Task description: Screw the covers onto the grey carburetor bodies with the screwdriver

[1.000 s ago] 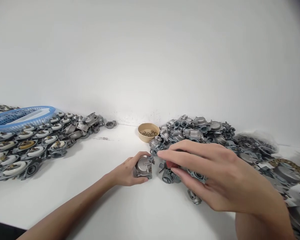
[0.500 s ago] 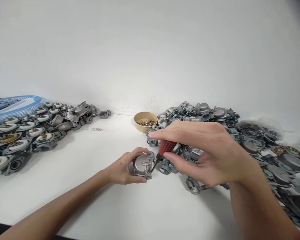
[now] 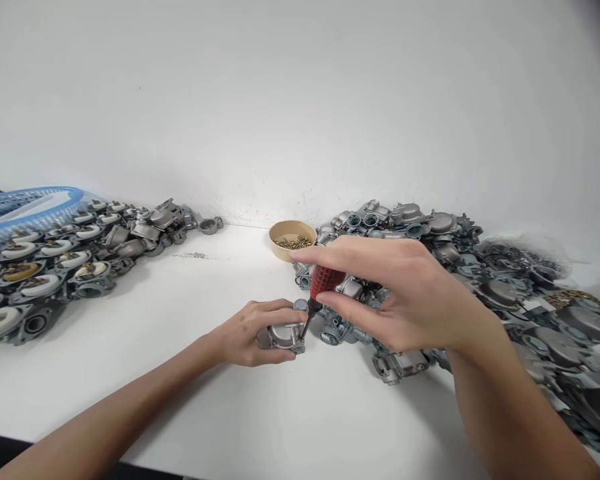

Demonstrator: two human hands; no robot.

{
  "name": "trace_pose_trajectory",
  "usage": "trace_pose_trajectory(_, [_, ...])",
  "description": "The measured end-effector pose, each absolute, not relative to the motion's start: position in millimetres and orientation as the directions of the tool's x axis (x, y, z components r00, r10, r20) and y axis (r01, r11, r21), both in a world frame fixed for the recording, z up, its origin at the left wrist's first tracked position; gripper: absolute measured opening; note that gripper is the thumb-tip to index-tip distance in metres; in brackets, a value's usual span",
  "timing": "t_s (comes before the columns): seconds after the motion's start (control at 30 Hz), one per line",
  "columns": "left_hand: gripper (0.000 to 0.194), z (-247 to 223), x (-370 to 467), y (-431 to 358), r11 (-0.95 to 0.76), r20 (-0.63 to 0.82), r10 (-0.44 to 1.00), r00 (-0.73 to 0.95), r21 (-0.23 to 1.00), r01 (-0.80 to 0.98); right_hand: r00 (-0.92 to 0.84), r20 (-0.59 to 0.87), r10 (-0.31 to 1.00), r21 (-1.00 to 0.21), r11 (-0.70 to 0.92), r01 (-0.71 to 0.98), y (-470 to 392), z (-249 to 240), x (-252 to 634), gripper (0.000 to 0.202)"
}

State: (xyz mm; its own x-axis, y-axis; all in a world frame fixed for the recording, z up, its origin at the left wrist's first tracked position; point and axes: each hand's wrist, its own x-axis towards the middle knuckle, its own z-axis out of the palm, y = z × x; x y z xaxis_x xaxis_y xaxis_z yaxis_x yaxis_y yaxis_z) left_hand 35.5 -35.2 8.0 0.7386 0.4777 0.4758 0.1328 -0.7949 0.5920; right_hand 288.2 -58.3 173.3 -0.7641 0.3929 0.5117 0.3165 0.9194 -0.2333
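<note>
My left hand (image 3: pixel 253 333) is closed round a grey metal carburetor (image 3: pixel 283 335) on the white table, with the fingers over its top and the thumb along its near side. My right hand (image 3: pixel 395 290) grips the red, ribbed handle of a screwdriver (image 3: pixel 325 283) between thumb and fingers. The screwdriver stands slightly tilted, its dark shaft pointing down to the right-hand corner of the carburetor. Its tip meets that corner, where a screw is too small to make out clearly. Part of the carburetor is hidden under my left fingers.
Behind my hands stands a tan bowl (image 3: pixel 293 230) of small brass-coloured screws. Many carburetors (image 3: pixel 405 217) are heaped at right. On the left, carburetor bodies with white rings (image 3: pixel 37 287) stand in rows beside a blue basket (image 3: pixel 75 195). A clear bag (image 3: pixel 525 257) of small parts lies far right.
My right hand and the screwdriver have shifted a little left, and the screwdriver is more upright. My left fingers have come further over the carburetor's top.
</note>
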Motion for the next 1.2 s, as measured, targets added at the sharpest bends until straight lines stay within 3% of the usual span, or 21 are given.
trace_pose_trajectory(0.1, [0.049,12,36,-34,-0.785,0.442,0.48,0.758,0.602,0.147,-0.762,0.512,0.396,-0.258,0.917,0.303,-56,172,288,0.041])
trace_pose_trajectory(0.47, [0.051,6,32,-36,-0.777,0.401,0.525,0.751,0.585,0.231,-0.758,0.529,0.381,-0.325,0.916,0.233,-45,166,288,0.045])
trace_pose_trajectory(0.6, [0.051,6,32,-36,-0.807,0.446,0.487,0.751,0.558,0.192,-0.737,0.573,0.359,-0.32,0.926,0.201,-47,163,282,0.039])
trace_pose_trajectory(0.77, [0.052,10,30,-36,-0.83,0.467,0.446,0.764,0.534,0.158,-0.737,0.593,0.324,-0.429,0.902,0.051,-44,157,276,0.05])
trace_pose_trajectory(0.93, [0.048,11,28,-35,-0.83,0.476,0.431,0.767,0.542,0.13,-0.646,0.689,0.327,-0.414,0.91,0.019,-36,152,273,0.03])
trace_pose_trajectory(1.13, [0.046,16,23,-33,-0.785,0.419,0.444,0.792,0.608,0.119,-0.689,0.639,0.342,-0.498,0.867,-0.032,-37,152,274,0.046])
trace_pose_trajectory(1.2, [0.046,15,22,-33,-0.793,0.444,0.436,0.783,0.601,0.102,-0.666,0.665,0.338,-0.499,0.865,-0.06,-36,151,273,0.039])
